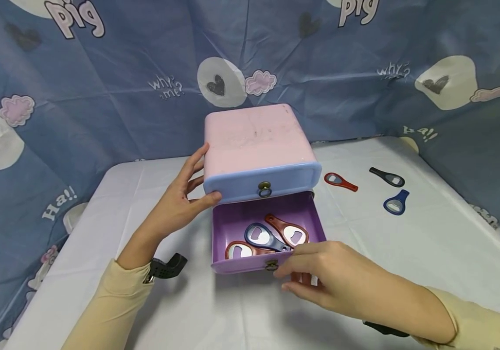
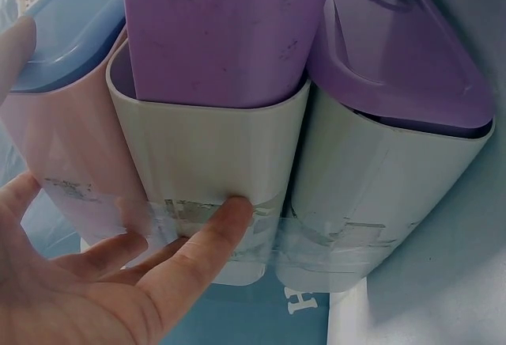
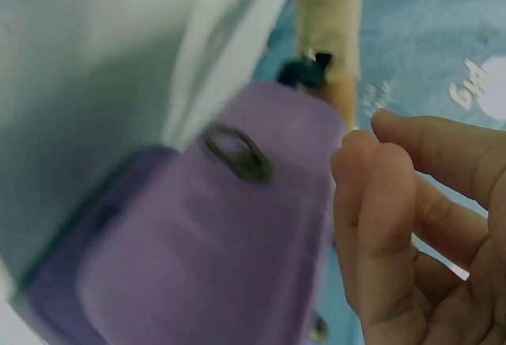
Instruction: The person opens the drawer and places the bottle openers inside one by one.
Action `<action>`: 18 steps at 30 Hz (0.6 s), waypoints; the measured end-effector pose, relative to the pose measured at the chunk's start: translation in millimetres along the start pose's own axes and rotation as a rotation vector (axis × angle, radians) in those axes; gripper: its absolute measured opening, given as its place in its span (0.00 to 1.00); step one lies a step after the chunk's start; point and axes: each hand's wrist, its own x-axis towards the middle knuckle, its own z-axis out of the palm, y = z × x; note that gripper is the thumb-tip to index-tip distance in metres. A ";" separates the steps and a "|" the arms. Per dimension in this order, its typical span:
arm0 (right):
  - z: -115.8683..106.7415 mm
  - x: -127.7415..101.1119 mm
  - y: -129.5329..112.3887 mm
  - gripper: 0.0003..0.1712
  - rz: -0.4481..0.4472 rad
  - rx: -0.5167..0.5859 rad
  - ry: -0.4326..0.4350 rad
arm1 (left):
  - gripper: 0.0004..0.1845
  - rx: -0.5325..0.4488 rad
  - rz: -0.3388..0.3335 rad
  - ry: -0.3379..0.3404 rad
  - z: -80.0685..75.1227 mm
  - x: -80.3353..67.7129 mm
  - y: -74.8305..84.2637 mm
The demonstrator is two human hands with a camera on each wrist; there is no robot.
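While the right hand (image 1: 324,277) sits nearest, at the front of the pulled-out purple drawer (image 1: 232,221), its fingers are loosely bent beside the brass ring pull (image 1: 271,265); the wrist view shows them just off the ring, holding nothing. Inside the drawer lie three bottle openers (image 1: 272,236), two reddish and one blue, overlapping. They look stiff and light, likely to slide and clink on the smooth plastic. The drawer itself looks like light, rigid plastic, slick on its faces, so the ring pull or the front lip seems the surest place to take hold.

Farther back, the left hand (image 1: 184,199) rests open against the left side of the small drawer box (image 1: 254,141), thumb at the blue upper drawer front (image 1: 263,177), steadying what is probably an easily shifted box on the white bench (image 1: 429,243). Beyond, to the right, three more openers (image 1: 383,187) lie apart on the bench: red, black and blue.
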 end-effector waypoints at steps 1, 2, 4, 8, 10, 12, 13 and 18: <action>4.8 -2.1 0.0 0.09 0.001 -0.015 -0.008 | 0.52 -0.002 0.000 -0.001 -0.2 0.0 -0.1; 9.7 -4.3 0.1 0.10 -0.001 -0.034 -0.012 | 0.52 -0.002 0.000 -0.001 -0.2 0.1 -0.1; 19.0 -8.6 0.4 0.12 0.000 -0.071 -0.028 | 0.52 -0.003 0.000 -0.003 -0.2 0.3 0.2; 35.1 -15.3 1.8 0.16 -0.060 -0.217 0.011 | 0.52 -0.004 -0.002 -0.007 -0.7 1.0 0.4; 40.6 -17.1 2.3 0.18 -0.083 -0.295 0.043 | 0.52 0.001 -0.001 -0.004 -0.9 1.0 0.4; 45.3 -18.3 3.0 0.20 -0.095 -0.355 0.069 | 0.52 0.006 0.001 0.000 -0.9 0.8 0.7; 47.1 -18.9 3.3 0.22 -0.093 -0.373 0.071 | 0.52 0.012 0.002 0.004 -0.9 0.6 0.5; 54.6 -22.1 4.6 0.29 -0.084 -0.446 0.058 | 0.53 0.036 0.012 0.009 -0.1 -0.2 -0.6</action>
